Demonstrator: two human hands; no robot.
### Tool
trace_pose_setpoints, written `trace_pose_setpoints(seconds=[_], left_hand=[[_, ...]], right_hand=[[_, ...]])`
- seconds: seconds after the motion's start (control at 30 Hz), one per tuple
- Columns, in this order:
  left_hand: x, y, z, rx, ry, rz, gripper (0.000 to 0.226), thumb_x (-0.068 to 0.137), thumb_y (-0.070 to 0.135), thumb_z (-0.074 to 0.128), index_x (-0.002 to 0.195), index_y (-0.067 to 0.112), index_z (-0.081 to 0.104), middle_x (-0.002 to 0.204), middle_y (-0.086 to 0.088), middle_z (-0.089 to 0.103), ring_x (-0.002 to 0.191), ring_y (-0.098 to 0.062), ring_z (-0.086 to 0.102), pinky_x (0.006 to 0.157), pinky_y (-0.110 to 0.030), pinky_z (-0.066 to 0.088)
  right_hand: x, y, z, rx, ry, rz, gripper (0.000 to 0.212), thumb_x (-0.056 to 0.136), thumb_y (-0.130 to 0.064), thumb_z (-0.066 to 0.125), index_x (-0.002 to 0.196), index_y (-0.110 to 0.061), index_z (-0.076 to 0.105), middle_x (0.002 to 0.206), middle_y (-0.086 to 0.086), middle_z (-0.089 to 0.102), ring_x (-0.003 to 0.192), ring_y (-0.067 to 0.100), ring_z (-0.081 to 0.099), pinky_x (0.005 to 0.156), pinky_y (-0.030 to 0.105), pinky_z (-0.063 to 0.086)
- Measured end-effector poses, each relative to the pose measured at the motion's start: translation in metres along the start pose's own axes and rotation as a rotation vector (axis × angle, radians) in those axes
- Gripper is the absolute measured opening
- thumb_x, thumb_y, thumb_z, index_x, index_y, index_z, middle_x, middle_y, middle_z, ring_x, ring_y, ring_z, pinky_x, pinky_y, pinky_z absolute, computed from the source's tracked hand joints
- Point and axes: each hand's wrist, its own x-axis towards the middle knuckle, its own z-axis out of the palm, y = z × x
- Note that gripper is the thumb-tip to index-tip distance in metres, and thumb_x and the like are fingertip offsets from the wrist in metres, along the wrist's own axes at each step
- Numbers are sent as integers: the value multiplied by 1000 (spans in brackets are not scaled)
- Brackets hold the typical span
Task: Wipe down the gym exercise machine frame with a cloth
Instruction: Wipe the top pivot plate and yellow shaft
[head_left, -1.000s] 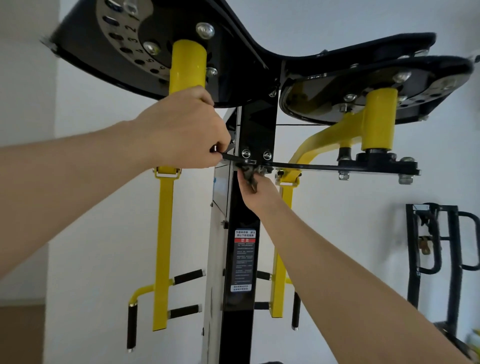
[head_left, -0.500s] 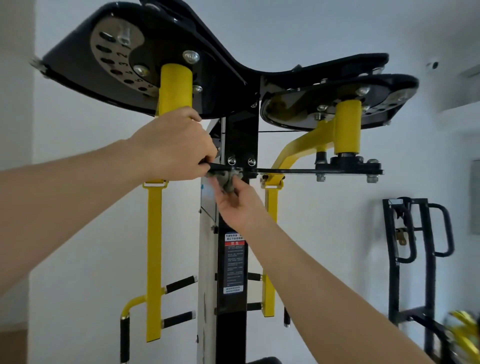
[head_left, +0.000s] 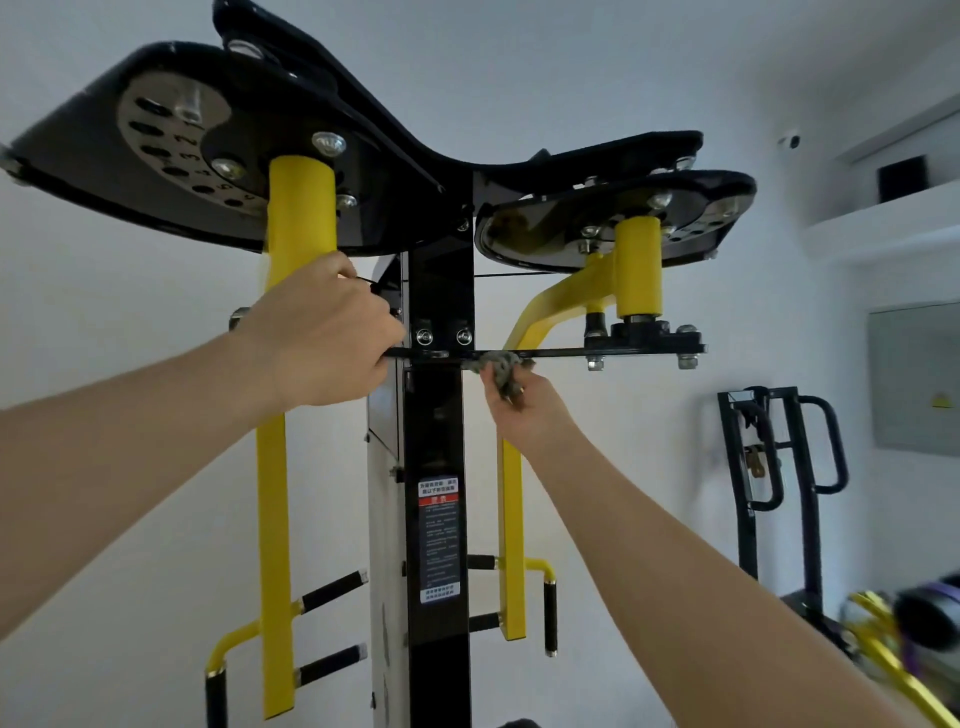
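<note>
The grey cloth (head_left: 503, 370) is bunched in the right hand (head_left: 527, 413), whose fingers are curled round it. It is pressed against the underside of the thin black crossbar (head_left: 563, 353) at the centre of the frame, just right of the black column (head_left: 439, 426). The left hand (head_left: 322, 338), at centre left, is closed on the other end of the crossbar; its fingertips are hidden behind the knuckles.

The step in hand is judged to be the wiping of the crossbar. The bar should be steadied by the left hand while the cloth is drawn along it toward the right of the frame. The cloth should be folded over the bar's edge so that the top and bottom faces are cleaned in one pass. Only light pressure should be applied, since the bar is thin and may flex. At the bolt heads (head_left: 596, 362) under the bar's right end, the cloth should be worked round each nut rather than dragged across, as loose fabric could be snagged there.
</note>
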Motion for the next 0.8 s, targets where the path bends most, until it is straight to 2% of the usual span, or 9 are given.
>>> trace_pose_setpoints(seconds=[0.1, 0.17, 0.23, 0.3, 0.37, 0.43, 0.57, 0.7, 0.8], left_hand=[[3, 13, -6, -22, -71, -11, 26, 97, 39, 38, 95, 29, 61, 87, 7, 66, 89, -18, 60, 87, -35, 37], [7, 23, -7, -35, -120, -31, 28, 98, 43, 38, 102, 29, 60, 92, 6, 67, 93, -19, 59, 84, -36, 38], [12, 30, -4, -57, -153, -69, 29, 96, 45, 40, 101, 27, 62, 89, 4, 66, 89, -20, 61, 77, -35, 38], [17, 37, -1, -67, -166, -97, 28, 94, 45, 42, 96, 25, 62, 86, 4, 63, 84, -19, 62, 72, -34, 35], [20, 43, 1, -69, -161, -111, 30, 94, 47, 42, 95, 25, 62, 87, 4, 61, 81, -18, 62, 73, -34, 37], [22, 46, 2, -76, -144, -136, 33, 95, 48, 40, 93, 24, 63, 87, 5, 60, 81, -17, 60, 75, -33, 39], [26, 52, 5, -112, -68, -210, 32, 93, 48, 41, 83, 24, 60, 76, 6, 50, 70, -17, 47, 69, -33, 33], [36, 62, 7, -217, -53, -277, 32, 90, 49, 43, 90, 26, 64, 80, 5, 56, 77, -16, 57, 69, -32, 40], [47, 74, 5, -308, -56, -303, 33, 91, 50, 44, 99, 26, 65, 84, 6, 55, 86, -18, 61, 67, -31, 42]], right_hand=[[-7, -16, -17, -613, 55, -338, 31, 102, -18, 55, 131, -7, 61, 135, 8, 60, 123, 21, 59, 98, 29, 55], [-12, -23, -30, -980, -37, -425, 11, 101, -38, 54, 107, -35, 63, 112, -15, 62, 109, 10, 61, 99, 20, 49], [-10, -33, -41, -1008, -45, -463, 6, 100, -42, 53, 95, -45, 54, 96, -24, 55, 101, 4, 57, 97, 19, 48], [-16, -43, -48, -1079, -69, -525, 15, 97, -47, 57, 104, -35, 63, 100, -22, 56, 105, 3, 55, 99, 22, 48], [-14, -53, -52, -1091, -38, -551, 41, 91, -56, 62, 111, -22, 69, 99, -18, 59, 100, 5, 57, 91, 15, 49], [-15, -57, -55, -1043, -10, -590, 43, 99, -50, 53, 120, -16, 67, 97, -19, 58, 90, 1, 57, 83, 7, 48], [-22, -78, -70, -933, 61, -558, 32, 104, -43, 46, 126, -24, 59, 128, -2, 62, 114, 8, 60, 103, 18, 46], [-23, -108, -73, -715, 154, -583, 37, 101, -23, 59, 135, -8, 59, 118, 4, 67, 95, 8, 67, 66, 10, 54], [-31, -128, -81, -410, 185, -525, 32, 99, -11, 61, 130, -4, 62, 124, 6, 67, 91, 1, 67, 72, 9, 53]])
